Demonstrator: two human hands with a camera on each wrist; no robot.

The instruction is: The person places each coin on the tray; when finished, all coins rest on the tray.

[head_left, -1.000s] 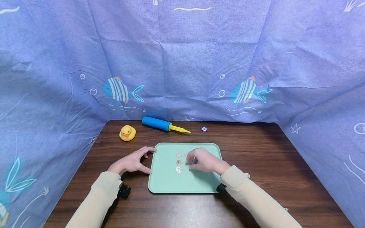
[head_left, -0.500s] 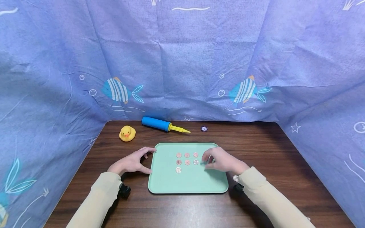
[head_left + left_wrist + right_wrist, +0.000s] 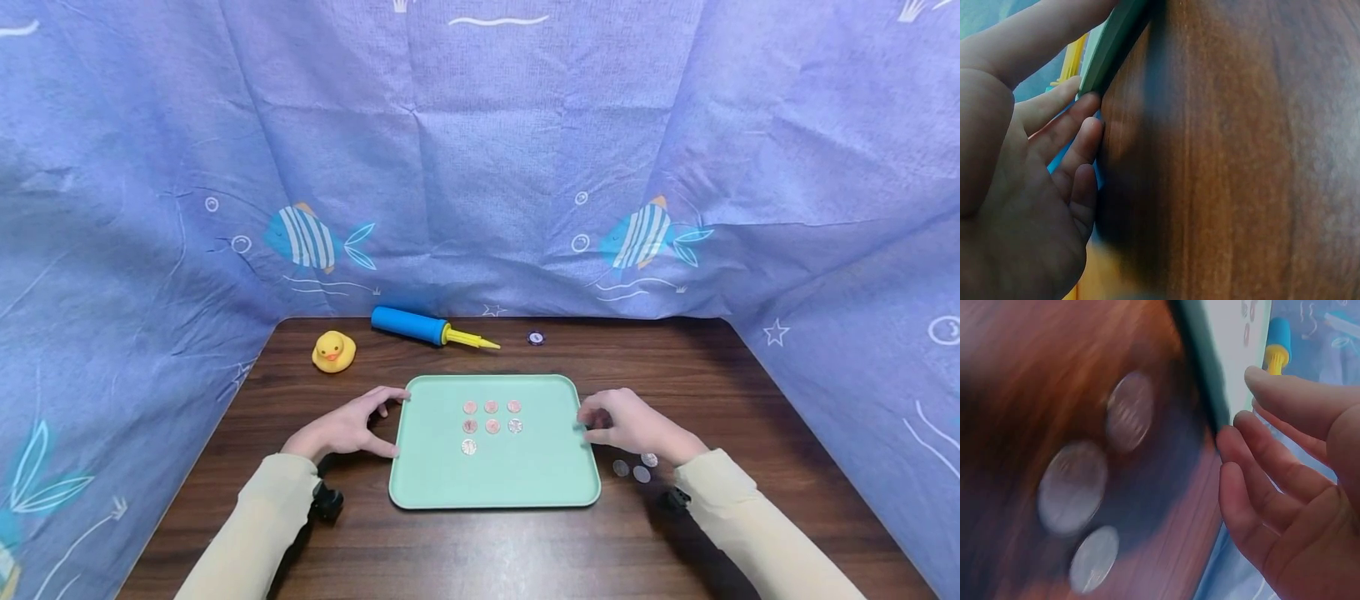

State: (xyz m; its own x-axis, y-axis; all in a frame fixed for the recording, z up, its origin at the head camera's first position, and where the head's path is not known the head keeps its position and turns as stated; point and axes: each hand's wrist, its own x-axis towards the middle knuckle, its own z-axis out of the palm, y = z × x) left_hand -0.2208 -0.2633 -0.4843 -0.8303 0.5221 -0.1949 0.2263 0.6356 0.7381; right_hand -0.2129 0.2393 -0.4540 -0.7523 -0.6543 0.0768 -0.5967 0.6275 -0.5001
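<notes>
A mint-green tray (image 3: pixel 540 482) lies flat on the brown table. Several coins sit in short rows on it: copper-coloured ones such as this coin (image 3: pixel 492 427), plus a silver coin (image 3: pixel 515 426) and another silver coin (image 3: pixel 468 447). My left hand (image 3: pixel 348 429) rests at the tray's left edge, thumb and fingers spread along the rim. At the right rim is my right hand (image 3: pixel 636 425), its fingers loosely bent and holding nothing visible. Just below it on the table lie three silver coins (image 3: pixel 1072 487), beside the tray's right side.
Behind the tray stand a yellow rubber duck (image 3: pixel 333 352) and a blue hand pump (image 3: pixel 408 325) with a yellow nozzle. A dark poker chip (image 3: pixel 536 337) lies near the back edge. A blue fish-print cloth (image 3: pixel 480 167) surrounds the table.
My right hand has moved right, from over the coins to the tray's right rim. A silver coin now shows at the end of the second row. The left hand has stayed put.
</notes>
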